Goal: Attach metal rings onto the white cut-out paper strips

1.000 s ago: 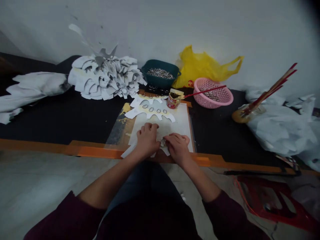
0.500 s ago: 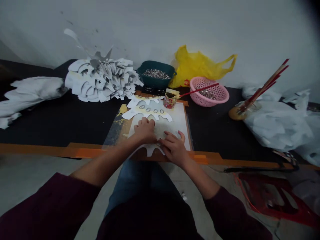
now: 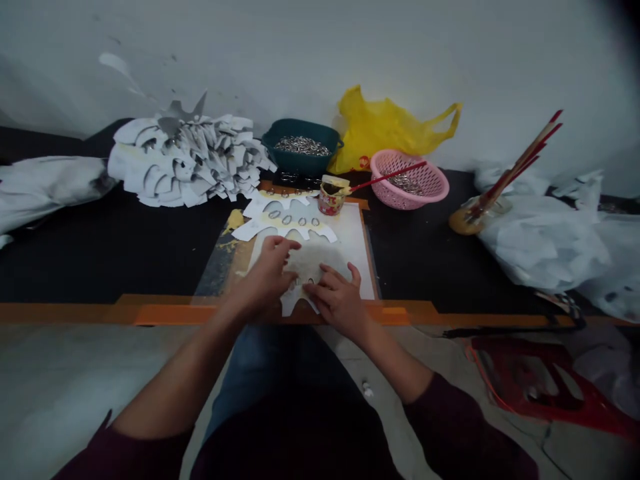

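My left hand (image 3: 265, 275) rests on a white cut-out paper piece (image 3: 309, 261) that lies on a white sheet over a brown board (image 3: 356, 240). Its fingers are curled and press down on the paper's left part. My right hand (image 3: 336, 295) lies beside it, fingers spread flat on the same piece near its lower edge. Just beyond the hands lies another cut-out paper shape (image 3: 290, 221) with several metal rings set on yellow glue. A small glue pot (image 3: 330, 197) with a red stick stands at the board's far edge.
A heap of white paper cut-outs (image 3: 185, 160) lies at the back left. A dark green tub (image 3: 301, 147) and a pink basket (image 3: 409, 183) hold metal rings, with a yellow plastic bag (image 3: 385, 127) behind. Red sticks in a dish (image 3: 467, 219) and white bags sit right. A red stool (image 3: 530, 387) stands on the floor.
The paper piece has shifted toward the board's near edge. My right hand went from pinching at its middle to lying flat with fingers spread. My left hand loosened from a fist.
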### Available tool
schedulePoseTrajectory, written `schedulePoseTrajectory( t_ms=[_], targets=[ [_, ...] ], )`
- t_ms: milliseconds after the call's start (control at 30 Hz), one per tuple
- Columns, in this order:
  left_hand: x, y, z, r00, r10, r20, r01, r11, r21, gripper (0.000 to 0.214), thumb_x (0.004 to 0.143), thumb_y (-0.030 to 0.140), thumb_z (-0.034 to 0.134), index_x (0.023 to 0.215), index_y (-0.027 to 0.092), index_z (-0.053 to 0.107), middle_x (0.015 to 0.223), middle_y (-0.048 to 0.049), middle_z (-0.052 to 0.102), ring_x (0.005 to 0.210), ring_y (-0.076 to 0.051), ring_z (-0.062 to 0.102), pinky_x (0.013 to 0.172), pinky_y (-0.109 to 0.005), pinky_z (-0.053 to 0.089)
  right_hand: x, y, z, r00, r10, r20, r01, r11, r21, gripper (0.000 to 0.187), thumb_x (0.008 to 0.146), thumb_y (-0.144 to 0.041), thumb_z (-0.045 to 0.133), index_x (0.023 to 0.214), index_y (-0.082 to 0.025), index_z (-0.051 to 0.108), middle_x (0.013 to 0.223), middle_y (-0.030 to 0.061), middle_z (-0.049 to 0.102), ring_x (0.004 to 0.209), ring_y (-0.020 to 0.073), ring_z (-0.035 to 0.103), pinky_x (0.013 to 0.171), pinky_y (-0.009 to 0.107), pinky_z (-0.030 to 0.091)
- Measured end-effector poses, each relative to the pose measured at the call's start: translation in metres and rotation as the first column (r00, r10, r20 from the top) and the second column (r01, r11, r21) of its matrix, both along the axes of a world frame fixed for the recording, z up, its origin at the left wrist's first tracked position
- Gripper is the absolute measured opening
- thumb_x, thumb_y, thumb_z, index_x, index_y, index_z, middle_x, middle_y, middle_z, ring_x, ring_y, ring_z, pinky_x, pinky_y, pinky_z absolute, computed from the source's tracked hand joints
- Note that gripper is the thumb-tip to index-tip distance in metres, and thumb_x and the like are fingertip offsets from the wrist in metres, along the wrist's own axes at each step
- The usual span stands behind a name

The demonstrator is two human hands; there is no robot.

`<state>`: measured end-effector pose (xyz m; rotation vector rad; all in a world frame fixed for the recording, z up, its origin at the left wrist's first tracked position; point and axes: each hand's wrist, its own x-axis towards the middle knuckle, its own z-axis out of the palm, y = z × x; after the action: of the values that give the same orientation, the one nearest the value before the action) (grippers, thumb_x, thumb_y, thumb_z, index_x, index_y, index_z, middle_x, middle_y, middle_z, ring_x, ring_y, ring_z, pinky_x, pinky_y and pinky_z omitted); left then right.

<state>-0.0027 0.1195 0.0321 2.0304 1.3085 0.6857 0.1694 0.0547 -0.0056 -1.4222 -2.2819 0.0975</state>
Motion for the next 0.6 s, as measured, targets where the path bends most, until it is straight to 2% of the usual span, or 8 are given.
schedulePoseTrajectory(
  t_ms=[100,233,333,400,600],
  targets=[
    [0.002,-0.012,0.006,0.995,0.006,0.102,-0.012,0.998,0.059,0.035,0.072,0.005,0.044,0.105,0.017,0.05,0.11,-0.0066,0.039,0.089,-0.014,0.052,0.08,-0.033,0.05,0.0,0.0,0.001,1.0,0.005,0.008,-0.005,1.0,-0.007,0.021,0.086,-0.024,0.049,0.102,-0.031,0.06,0.086,-0.0004,0.063,0.12,0.0193,0.044,0.102,0.046,0.002],
    [0.013,-0.034,-0.012,0.987,-0.057,0.153,0.053,0.998,0.033,0.038,0.074,0.003,0.04,0.108,0.017,0.046,0.115,-0.0088,0.036,0.09,-0.013,0.054,0.081,-0.033,0.051,-0.002,-0.002,0.003,0.999,-0.029,-0.024,0.027,0.998,-0.05,0.021,0.088,-0.025,0.045,0.104,-0.027,0.058,0.089,0.0022,0.064,0.12,0.0186,0.044,0.103,0.046,0.003],
    [0.018,-0.043,-0.029,0.993,-0.045,0.105,0.037,0.996,0.083,0.045,0.069,-0.001,0.039,0.11,0.015,0.043,0.116,-0.0108,0.034,0.095,-0.016,0.053,0.086,-0.036,0.049,-0.003,-0.003,0.004,0.996,-0.048,-0.073,0.043,0.996,-0.077,0.021,0.087,-0.023,0.046,0.105,-0.025,0.057,0.093,0.0033,0.065,0.121,0.0188,0.044,0.103,0.046,0.002],
    [0.019,-0.044,-0.034,0.995,-0.068,0.07,0.058,0.99,0.132,0.046,0.068,-0.003,0.039,0.11,0.015,0.042,0.115,-0.0114,0.034,0.097,-0.017,0.051,0.086,-0.037,0.049,-0.002,-0.004,0.005,0.992,-0.06,-0.108,0.049,0.994,-0.102,0.02,0.085,-0.021,0.048,0.103,-0.025,0.057,0.096,0.0028,0.066,0.121,0.0189,0.044,0.104,0.046,0.001],
    [0.016,-0.039,-0.029,0.983,-0.16,-0.084,0.177,0.944,0.277,0.026,0.071,0.0,0.042,0.091,0.015,0.049,0.103,-0.0098,0.044,0.098,-0.02,0.048,0.086,-0.037,0.047,-0.001,-0.002,0.008,0.974,-0.145,-0.173,0.117,0.98,-0.161,0.01,0.083,-0.019,0.051,0.088,-0.024,0.058,0.094,0.0008,0.066,0.116,0.0203,0.049,0.102,0.047,0.004]
  ],
)
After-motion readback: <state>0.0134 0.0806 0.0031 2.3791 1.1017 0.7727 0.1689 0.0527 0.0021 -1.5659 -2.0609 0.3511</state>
